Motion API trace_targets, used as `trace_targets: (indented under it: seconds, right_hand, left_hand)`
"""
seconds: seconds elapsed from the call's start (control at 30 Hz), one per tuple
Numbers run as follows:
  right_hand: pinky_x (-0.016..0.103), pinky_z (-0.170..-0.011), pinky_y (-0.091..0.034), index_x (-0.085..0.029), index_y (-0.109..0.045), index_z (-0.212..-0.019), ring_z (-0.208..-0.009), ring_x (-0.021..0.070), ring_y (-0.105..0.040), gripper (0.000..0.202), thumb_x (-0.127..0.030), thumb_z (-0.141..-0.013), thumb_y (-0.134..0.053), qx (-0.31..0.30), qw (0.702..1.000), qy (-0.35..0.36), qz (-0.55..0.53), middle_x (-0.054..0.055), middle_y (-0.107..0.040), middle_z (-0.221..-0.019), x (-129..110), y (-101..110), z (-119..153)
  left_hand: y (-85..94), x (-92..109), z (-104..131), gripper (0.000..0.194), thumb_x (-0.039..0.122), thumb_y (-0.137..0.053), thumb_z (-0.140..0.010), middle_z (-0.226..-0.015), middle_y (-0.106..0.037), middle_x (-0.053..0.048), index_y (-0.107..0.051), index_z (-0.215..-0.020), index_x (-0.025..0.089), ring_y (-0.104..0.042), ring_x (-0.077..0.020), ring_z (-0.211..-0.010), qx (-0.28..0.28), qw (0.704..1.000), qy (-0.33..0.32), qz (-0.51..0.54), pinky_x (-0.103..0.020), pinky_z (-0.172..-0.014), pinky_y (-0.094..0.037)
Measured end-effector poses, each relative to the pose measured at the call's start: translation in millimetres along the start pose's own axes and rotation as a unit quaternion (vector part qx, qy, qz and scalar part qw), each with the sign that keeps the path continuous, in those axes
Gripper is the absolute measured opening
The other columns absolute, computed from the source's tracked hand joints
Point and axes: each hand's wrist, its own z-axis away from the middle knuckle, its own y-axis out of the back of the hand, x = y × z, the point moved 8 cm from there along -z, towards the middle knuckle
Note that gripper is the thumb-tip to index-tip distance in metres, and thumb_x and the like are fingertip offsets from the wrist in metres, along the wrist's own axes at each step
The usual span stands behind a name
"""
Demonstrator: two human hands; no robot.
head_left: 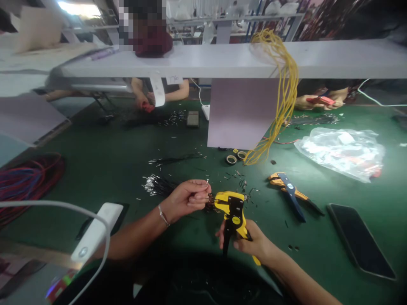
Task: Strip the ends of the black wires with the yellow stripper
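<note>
My left hand (190,195) is closed in a pinch on a thin wire (207,181), whose pale tip sticks up past the fingertips. My right hand (251,242) wraps round the handles of a yellow and black wire stripper (235,212), its head just right of my left fingers. Beneath and beside my left hand lie dark wires with a bundle of shiny ends (153,185). Between the left fingers and the stripper head are some copper-coloured ends, too small to make out clearly.
A second stripper (290,188), a phone (361,241) and a plastic bag (345,150) lie right. Yellow wires (288,93) hang from the shelf (197,67). A white power strip (97,231) and coiled wires (28,182) are left. Across the table, other people's hands (318,101) hold red tools.
</note>
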Motion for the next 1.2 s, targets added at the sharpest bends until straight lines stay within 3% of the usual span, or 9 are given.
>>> trace_targets:
  seconds: [0.23, 0.4, 0.63, 1.2]
  right_hand:
    - [0.043, -0.087, -0.046, -0.013, -0.063, -0.099, -0.092, 0.0278, -0.064, 0.023, -0.024, -0.078, -0.063, -0.002, 1.000, -0.016, -0.021, 0.011, -0.070, -0.092, 2, -5, 1]
    - [0.040, -0.081, -0.048, -0.012, -0.062, -0.103, -0.083, 0.0248, -0.064, 0.026, -0.028, -0.081, -0.062, -0.017, 1.000, -0.017, -0.015, 0.012, -0.069, -0.092, 6, -7, 1]
    - [0.045, -0.087, -0.047, -0.012, -0.061, -0.102, -0.077, 0.0225, -0.065, 0.030, -0.032, -0.080, -0.068, -0.004, 0.999, 0.002, -0.040, 0.009, -0.069, -0.085, 8, -5, 0]
    - [0.046, -0.084, -0.050, -0.011, -0.061, -0.095, -0.070, 0.0196, -0.065, 0.031, -0.036, -0.079, -0.071, 0.015, 0.999, -0.005, -0.048, 0.008, -0.069, -0.073, 12, -4, 3]
  left_hand:
    - [0.9, -2, -1, 0.010, 0.009, -0.058, -0.077, -0.045, -0.039, 0.004, -0.064, -0.070, 0.005, -0.024, -0.0007, -0.035, 0.008, 1.000, 0.010, 0.000, -0.010, -0.033, -0.022]
    - [2.2, -3, -2, 0.011, 0.008, -0.057, -0.078, -0.045, -0.040, 0.004, -0.064, -0.071, 0.004, -0.024, -0.0006, -0.035, 0.005, 1.000, 0.011, 0.005, -0.010, -0.033, -0.022]
    - [1.4, -5, -2, 0.011, 0.006, -0.056, -0.077, -0.046, -0.041, 0.004, -0.063, -0.069, 0.004, -0.024, -0.0005, -0.034, 0.003, 1.000, 0.019, 0.009, -0.010, -0.033, -0.021]
    - [4.6, -7, -4, 0.008, 0.006, -0.057, -0.074, -0.045, -0.040, 0.004, -0.063, -0.069, 0.005, -0.022, -0.0002, -0.034, 0.004, 0.999, 0.032, 0.009, -0.010, -0.032, -0.023]
